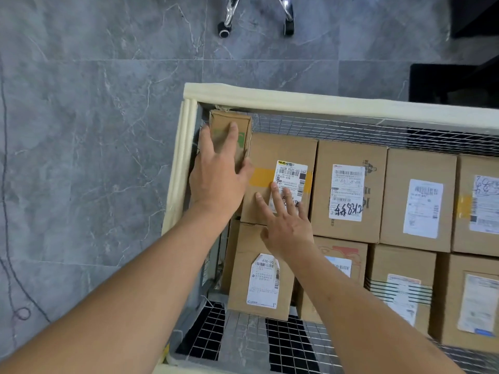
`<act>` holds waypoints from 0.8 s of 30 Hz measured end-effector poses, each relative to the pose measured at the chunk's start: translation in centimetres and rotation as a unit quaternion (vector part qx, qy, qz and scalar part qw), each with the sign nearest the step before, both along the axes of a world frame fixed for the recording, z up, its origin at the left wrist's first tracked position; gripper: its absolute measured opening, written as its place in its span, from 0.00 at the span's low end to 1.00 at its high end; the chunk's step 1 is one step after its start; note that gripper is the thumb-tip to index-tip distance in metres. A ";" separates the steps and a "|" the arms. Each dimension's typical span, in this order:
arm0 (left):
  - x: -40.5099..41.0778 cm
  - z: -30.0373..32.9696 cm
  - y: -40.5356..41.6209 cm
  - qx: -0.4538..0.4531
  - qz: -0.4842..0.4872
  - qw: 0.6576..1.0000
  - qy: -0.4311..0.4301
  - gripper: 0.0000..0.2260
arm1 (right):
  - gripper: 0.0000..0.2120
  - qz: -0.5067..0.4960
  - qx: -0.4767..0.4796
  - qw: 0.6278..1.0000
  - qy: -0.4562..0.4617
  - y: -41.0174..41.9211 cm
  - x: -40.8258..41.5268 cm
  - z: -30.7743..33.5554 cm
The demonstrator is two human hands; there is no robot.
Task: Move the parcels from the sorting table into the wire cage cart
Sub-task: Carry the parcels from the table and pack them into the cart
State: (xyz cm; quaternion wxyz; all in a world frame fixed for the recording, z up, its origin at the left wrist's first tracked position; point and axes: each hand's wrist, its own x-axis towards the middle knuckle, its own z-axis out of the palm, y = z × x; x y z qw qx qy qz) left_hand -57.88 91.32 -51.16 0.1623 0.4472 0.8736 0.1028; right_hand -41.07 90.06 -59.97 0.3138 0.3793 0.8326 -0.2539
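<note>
From the head view, the wire cage cart (270, 99) fills the right and lower part of the frame, its top rail wrapped in pale padding, probably to spare parcels and arms from the metal edge. Inside, cardboard parcels stand packed side by side in rows, labels up, which looks like a deliberate tight fill to use the space. The left hand (216, 168) lies on a narrow brown parcel (229, 136) in the cart's upper left corner, fingers stretched over its top and thumb at its right edge, seemingly pressing it into the gap between the padded rail and the neighbouring box. The right hand (286, 220) rests flat and spread, fingers straight, on the yellow-taped parcel (280, 174) beside it, holding nothing; I judge it steadies that box so the narrow one can seat. The sorting surface is out of sight. Open mesh floor (283, 344) shows at lower centre, so room remains. A chair base (256, 14) stands on the grey floor above.
</note>
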 end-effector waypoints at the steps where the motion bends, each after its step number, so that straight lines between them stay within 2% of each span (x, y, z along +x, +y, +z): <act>1: -0.1 -0.3 0.1 -0.009 -0.005 1.000 0.000 0.31 | 0.40 0.000 0.000 1.000 -0.001 0.0 0.0 0.0; 10: -1.2 -1.7 2.9 -0.078 -0.029 0.997 0.007 0.28 | 0.39 -0.006 -0.009 1.000 -0.001 0.6 -1.0 1.0; 14: -1.1 -1.3 2.0 -0.090 -0.038 0.995 0.006 0.29 | 0.34 -0.065 -0.026 0.996 0.054 2.1 -1.5 2.5; 21: -0.8 -0.2 -1.5 -0.072 -0.189 0.978 0.051 0.28 | 0.27 -0.103 0.043 0.988 0.104 3.9 -2.1 6.9; 24: -0.5 1.2 -2.9 -0.084 -0.228 0.969 0.034 0.27 | 0.27 -0.110 0.053 0.987 0.101 3.8 -1.9 8.8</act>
